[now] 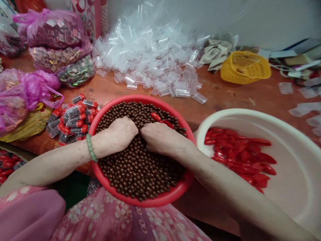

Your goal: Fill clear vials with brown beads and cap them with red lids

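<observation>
Left hand (120,134) is curled over, knuckles up, fingers sunk into a heap of small glossy brown balls (135,170). Right hand (160,137) is pressed down the same way just beside it, the two hands almost touching. Fingertips are buried, so can't tell if either hand is pinching anything. Green bead bracelet (90,147) on left wrist. Two red capsule-shaped pieces (160,119) lie on the balls right by the right hand's knuckles.

Balls fill a round red plastic basin (144,98), both hands inside it around the middle. To the right, a big white plastic basin (288,160) holds a loose layer of red capsule-shaped pieces (238,150), right forearm crossing its rim. Just left of the red basin, a heap of clear tubes with red caps (69,120), dark contents inside. More red pieces (7,164) at lower left edge.

Further out on the reddish wooden table (215,90): a big pile of clear plastic tubes (145,57), a yellow plastic basket (245,67), and pink plastic bags of foil packets (50,30), print too small to read. Pink floral clothing (100,214) along the bottom.
</observation>
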`<action>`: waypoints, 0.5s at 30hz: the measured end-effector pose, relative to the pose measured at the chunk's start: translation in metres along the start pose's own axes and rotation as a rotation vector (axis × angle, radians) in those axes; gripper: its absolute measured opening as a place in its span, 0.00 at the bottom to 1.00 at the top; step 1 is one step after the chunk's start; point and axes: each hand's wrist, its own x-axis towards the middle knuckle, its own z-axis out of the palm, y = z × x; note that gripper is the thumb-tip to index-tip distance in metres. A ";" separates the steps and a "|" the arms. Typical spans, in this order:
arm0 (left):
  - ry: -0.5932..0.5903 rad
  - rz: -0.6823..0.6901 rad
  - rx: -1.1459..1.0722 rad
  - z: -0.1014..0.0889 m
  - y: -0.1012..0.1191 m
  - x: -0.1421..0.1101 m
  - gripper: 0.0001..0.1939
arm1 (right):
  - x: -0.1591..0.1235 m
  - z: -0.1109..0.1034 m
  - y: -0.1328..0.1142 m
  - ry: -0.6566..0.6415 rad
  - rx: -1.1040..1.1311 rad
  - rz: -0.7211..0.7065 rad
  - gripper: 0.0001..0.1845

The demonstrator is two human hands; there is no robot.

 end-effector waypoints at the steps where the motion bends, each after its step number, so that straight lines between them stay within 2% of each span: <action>1: 0.000 -0.006 -0.028 0.003 -0.001 0.002 0.14 | 0.000 0.000 0.001 -0.008 -0.003 0.013 0.06; 4: 0.002 -0.022 -0.072 0.013 -0.012 0.004 0.12 | -0.004 0.001 0.006 -0.006 0.023 0.050 0.06; 7: 0.054 0.000 -0.178 0.023 -0.027 0.002 0.12 | -0.010 0.002 0.009 0.042 0.081 0.080 0.05; 11: 0.156 0.056 -0.473 0.029 -0.041 -0.005 0.16 | -0.019 0.006 0.011 0.136 0.162 0.102 0.07; 15: 0.198 0.003 -0.819 0.028 -0.044 -0.013 0.17 | -0.025 0.011 0.014 0.236 0.370 0.045 0.10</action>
